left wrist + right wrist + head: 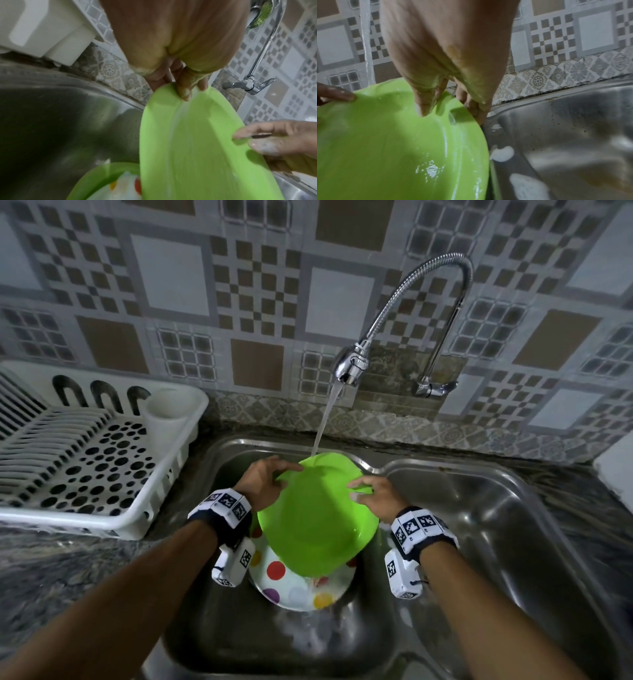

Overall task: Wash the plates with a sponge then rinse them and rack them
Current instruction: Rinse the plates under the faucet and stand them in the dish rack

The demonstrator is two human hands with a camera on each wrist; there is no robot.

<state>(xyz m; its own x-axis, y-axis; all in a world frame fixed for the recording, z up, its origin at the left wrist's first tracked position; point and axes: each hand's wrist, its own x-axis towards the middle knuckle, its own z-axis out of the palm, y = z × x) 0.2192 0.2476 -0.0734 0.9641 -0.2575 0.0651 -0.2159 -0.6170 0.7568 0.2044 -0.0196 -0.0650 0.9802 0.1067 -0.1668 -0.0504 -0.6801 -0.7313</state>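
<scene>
A green plate (317,525) is held tilted over the left sink basin, and the tap's stream lands on its far rim. My left hand (265,482) pinches its left edge, thumb on the face (184,88). My right hand (373,494) pinches the right edge (447,106), thumb on the face and fingers behind. Suds cling to the plate (431,170). Beneath it lies a white plate with coloured dots (294,587), and another green plate (102,174) shows under that one in the left wrist view.
A chrome flexible tap (352,364) runs water; its lever (435,388) is on the wall to the right. A white dish rack (113,518) with a cup holder stands on the counter at left. The right steel basin (496,525) holds foam patches.
</scene>
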